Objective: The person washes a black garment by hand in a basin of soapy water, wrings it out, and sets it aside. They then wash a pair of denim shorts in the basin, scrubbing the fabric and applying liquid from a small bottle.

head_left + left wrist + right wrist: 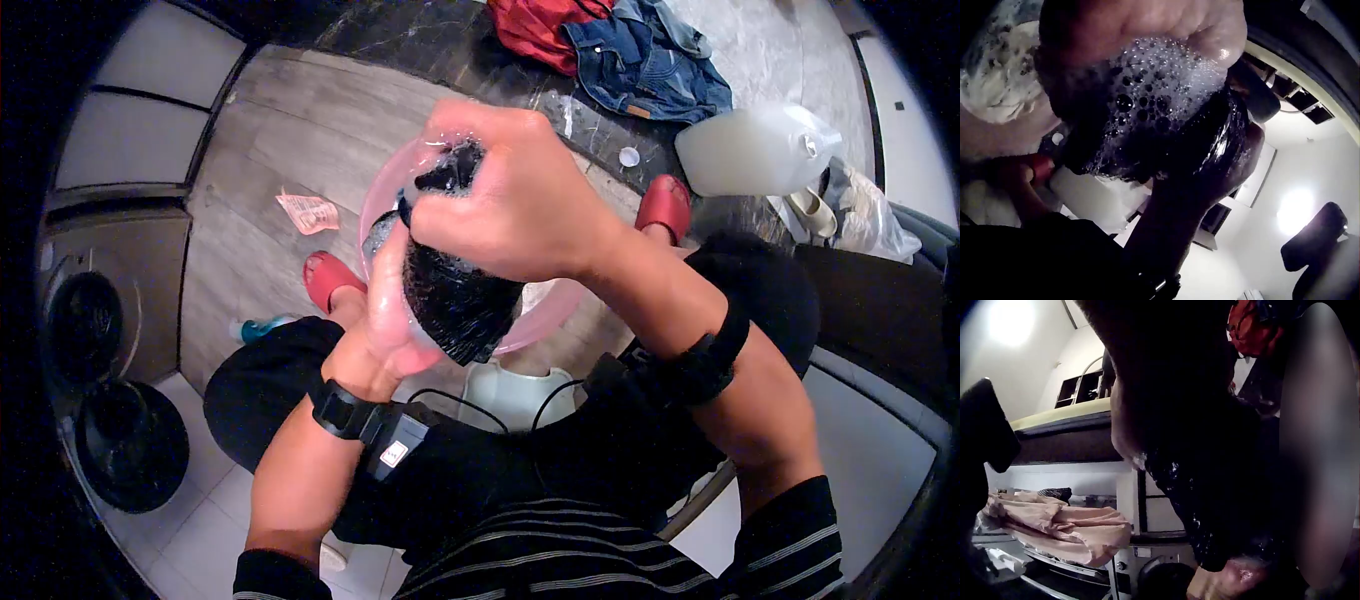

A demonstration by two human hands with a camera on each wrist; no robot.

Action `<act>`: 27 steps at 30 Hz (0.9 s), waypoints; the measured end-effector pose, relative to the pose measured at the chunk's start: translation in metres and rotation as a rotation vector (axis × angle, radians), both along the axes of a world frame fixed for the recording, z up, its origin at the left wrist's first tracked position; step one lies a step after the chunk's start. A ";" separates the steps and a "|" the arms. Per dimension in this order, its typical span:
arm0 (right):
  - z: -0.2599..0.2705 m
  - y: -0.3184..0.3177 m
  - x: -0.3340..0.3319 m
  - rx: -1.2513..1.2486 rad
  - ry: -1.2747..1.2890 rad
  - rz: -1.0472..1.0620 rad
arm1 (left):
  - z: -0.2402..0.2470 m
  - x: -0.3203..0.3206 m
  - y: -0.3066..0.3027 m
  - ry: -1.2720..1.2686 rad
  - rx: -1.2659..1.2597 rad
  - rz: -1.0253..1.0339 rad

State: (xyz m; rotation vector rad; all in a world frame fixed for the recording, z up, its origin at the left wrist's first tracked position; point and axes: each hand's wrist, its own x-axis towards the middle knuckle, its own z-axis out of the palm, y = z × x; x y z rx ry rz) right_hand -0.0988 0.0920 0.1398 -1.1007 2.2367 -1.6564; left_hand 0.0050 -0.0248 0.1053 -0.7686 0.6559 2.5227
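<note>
Both hands hold a wet black cloth (465,300) over a pink basin (555,312) in the head view. My right hand (520,190) curls in a fist round its upper part, and a dark bunch with suds shows by the fingers. Lower and to the left, my left hand (385,305) grips the same cloth, its wet palm side against it. The cloth's lower end hangs in folds below the hands. In the left wrist view, white foam (1141,87) with large bubbles covers part of the cloth. The right wrist view is dark, with the cloth (1191,506) glistening.
A jug of cloudy liquid (755,150) lies at the right near a small white cap (628,157). Jeans (650,65) and a red garment (540,35) lie at the back. Red slippers (330,280) are on the feet; a pink packet (310,212) lies on the floor.
</note>
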 end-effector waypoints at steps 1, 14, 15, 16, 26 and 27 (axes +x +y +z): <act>-0.002 0.000 -0.001 -0.026 0.012 -0.001 | -0.001 -0.001 -0.001 0.004 -0.005 -0.004; 0.004 0.018 -0.004 -0.138 -0.008 -0.262 | 0.024 -0.021 -0.009 0.191 0.052 0.092; 0.003 0.018 -0.003 -0.170 -0.063 -0.253 | 0.022 -0.018 -0.009 0.174 0.071 0.079; 0.004 0.018 -0.001 -0.168 -0.082 -0.252 | 0.019 -0.017 -0.006 0.185 0.048 0.084; 0.003 0.025 0.005 -0.138 -0.016 -0.169 | 0.003 0.002 0.004 0.213 0.180 -0.085; 0.000 0.023 0.003 -0.157 -0.056 -0.193 | -0.001 0.002 0.001 0.213 0.123 -0.042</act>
